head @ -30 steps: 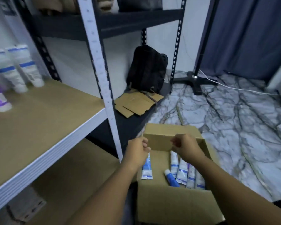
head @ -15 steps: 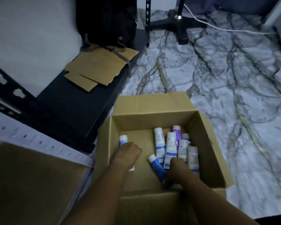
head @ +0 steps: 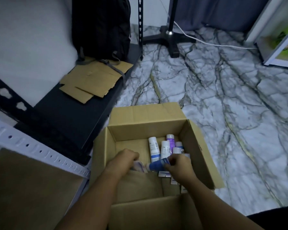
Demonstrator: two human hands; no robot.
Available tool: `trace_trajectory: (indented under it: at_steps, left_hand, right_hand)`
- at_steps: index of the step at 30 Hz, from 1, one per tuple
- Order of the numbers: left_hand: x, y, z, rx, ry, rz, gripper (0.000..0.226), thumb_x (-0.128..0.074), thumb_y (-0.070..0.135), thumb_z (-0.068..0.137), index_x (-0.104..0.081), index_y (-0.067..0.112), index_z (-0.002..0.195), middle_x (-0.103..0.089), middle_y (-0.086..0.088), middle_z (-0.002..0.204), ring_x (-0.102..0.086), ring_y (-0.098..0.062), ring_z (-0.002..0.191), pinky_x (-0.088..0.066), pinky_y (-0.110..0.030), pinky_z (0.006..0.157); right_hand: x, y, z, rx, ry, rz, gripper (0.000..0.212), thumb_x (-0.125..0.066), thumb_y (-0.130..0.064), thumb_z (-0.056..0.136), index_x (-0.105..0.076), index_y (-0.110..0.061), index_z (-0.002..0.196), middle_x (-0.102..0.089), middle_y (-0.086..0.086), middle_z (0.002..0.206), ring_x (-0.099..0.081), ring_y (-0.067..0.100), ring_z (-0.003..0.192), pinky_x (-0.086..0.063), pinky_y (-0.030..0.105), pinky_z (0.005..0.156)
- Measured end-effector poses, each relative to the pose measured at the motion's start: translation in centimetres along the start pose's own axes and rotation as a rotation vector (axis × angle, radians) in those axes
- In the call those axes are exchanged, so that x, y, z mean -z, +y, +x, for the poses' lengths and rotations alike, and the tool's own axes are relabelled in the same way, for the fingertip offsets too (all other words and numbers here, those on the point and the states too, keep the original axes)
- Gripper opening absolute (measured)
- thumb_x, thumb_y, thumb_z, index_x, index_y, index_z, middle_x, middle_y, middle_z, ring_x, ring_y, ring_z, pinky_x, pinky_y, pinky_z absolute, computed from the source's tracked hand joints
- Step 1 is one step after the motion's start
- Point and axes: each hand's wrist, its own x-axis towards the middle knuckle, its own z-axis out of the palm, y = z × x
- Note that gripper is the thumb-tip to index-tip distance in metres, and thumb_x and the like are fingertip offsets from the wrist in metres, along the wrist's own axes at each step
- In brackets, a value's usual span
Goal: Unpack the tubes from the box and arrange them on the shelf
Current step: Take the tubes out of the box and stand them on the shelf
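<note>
Marble floor [head: 223, 105], open box [head: 198, 146], white-capped, seemingly blue-banded tubes [head: 154, 149]

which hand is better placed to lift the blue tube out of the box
Right. The right hand already has its fingers curled round the blue tube; the left hand is busy gripping a different tube.

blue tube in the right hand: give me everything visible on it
The blue tube is a dark blue, glossy, plastic-looking squeeze tube with a pale cap end pointing toward the person's left. It lies roughly horizontal, low inside the open cardboard box, in front of the upright white and purple tubes. The right hand has its grip around the tube's right part, hiding that end. Faint light print shows near the fingers but is unreadable. Whether it rests on the box floor cannot be told.
</note>
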Motion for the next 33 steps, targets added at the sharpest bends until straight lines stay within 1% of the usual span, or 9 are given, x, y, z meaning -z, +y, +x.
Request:
trace_trajectory:
  at_steps: [3,4,6,8,10,14,23,27,33]
  left_hand:
    - [0.7,1.5,-4.6,0.087,0.324,-0.656,0.012,-0.079,0.008,0.075,-0.072,0.016,0.081,-0.076,-0.002,0.085,-0.071,-0.020,0.084,-0.056,-0.035,0.077]
    - [1.1,2.1,-6.1,0.090,0.393,-0.822,0.013,-0.081,0.005,0.073,-0.075,0.013,0.081,-0.077,-0.001,0.082,-0.073,-0.019,0.083,-0.056,-0.038,0.078]
    - [2.4,3.6,-9.2,0.065,0.499,-1.018,0.016,-0.081,0.001,0.072,-0.077,0.013,0.081,-0.078,0.001,0.079,-0.074,-0.013,0.079,-0.057,-0.034,0.075]
    - [3.8,4.8,-12.1,0.034,0.608,-1.117,0.017,-0.079,-0.004,0.073,-0.077,0.008,0.085,-0.078,0.001,0.079,-0.073,-0.006,0.074,-0.055,-0.019,0.069]
    - [5.3,5.4,-14.9,0.002,0.716,-1.166,0.015,-0.079,-0.006,0.073,-0.076,0.002,0.086,-0.077,0.000,0.078,-0.073,-0.005,0.073,-0.052,-0.011,0.064]
    - [8.2,5.7,-21.0,-0.036,0.915,-1.184,0.014,-0.083,0.004,0.073,-0.078,0.010,0.084,-0.078,0.003,0.078,-0.073,-0.007,0.075,-0.053,-0.012,0.065]
    - [15.7,3.6,-34.6,-0.047,1.269,-1.077,0.019,-0.086,0.018,0.072,-0.076,0.022,0.088,-0.077,0.010,0.081,-0.073,-0.003,0.078,-0.060,-0.029,0.076]
    - [18.1,1.9,-40.4,-0.069,1.406,-1.047,0.020,-0.087,0.017,0.071,-0.078,0.019,0.089,-0.077,0.006,0.082,-0.074,-0.011,0.079,-0.060,-0.033,0.077]
    - [18.9,-1.4,-47.6,-0.020,1.549,-1.003,0.020,-0.087,0.014,0.071,-0.076,0.016,0.088,-0.077,0.004,0.082,-0.073,-0.008,0.076,-0.061,-0.032,0.075]
  right_hand:
    - [2.4,-1.7,-1.6,0.079,0.044,0.146,0.001,-0.074,-0.019,0.084,-0.073,-0.020,0.085,-0.071,-0.008,0.080,-0.064,0.001,0.077,-0.051,0.019,0.073]
    - [3.3,-2.2,-2.2,0.105,0.056,0.190,0.006,-0.074,-0.017,0.084,-0.074,-0.022,0.083,-0.071,-0.008,0.079,-0.064,-0.001,0.077,-0.050,0.017,0.072]
    - [4.9,-3.5,-3.3,0.152,0.084,0.255,0.008,-0.076,-0.015,0.081,-0.074,-0.022,0.080,-0.072,-0.008,0.078,-0.065,0.000,0.076,-0.051,0.019,0.071]
    - [6.7,-5.3,-4.6,0.182,0.106,0.357,0.009,-0.080,-0.012,0.077,-0.074,-0.019,0.077,-0.073,-0.005,0.075,-0.067,0.004,0.071,-0.051,0.021,0.067]
    - [8.2,-7.4,-5.9,0.220,0.111,0.478,0.013,-0.084,-0.008,0.073,-0.073,-0.015,0.074,-0.074,-0.002,0.070,-0.069,0.008,0.067,-0.052,0.022,0.063]
    - [10.6,-12.7,-9.0,0.361,0.071,0.653,0.014,-0.083,-0.002,0.072,-0.070,-0.005,0.071,-0.075,0.011,0.073,-0.073,0.022,0.073,-0.058,0.035,0.067]
    - [13.2,-26.1,-18.0,0.692,-0.028,0.805,0.015,-0.081,-0.008,0.077,-0.075,-0.005,0.091,-0.078,0.005,0.082,-0.075,0.014,0.076,-0.054,0.017,0.061]
    - [13.2,-31.5,-21.6,0.818,-0.112,0.855,0.016,-0.078,-0.008,0.080,-0.075,-0.004,0.095,-0.078,0.006,0.085,-0.075,0.019,0.081,-0.058,0.023,0.067]
    - [10.9,-38.3,-25.0,0.923,-0.207,0.840,0.018,-0.080,-0.017,0.080,-0.076,-0.011,0.097,-0.077,0.004,0.090,-0.075,0.020,0.086,-0.061,0.037,0.075]
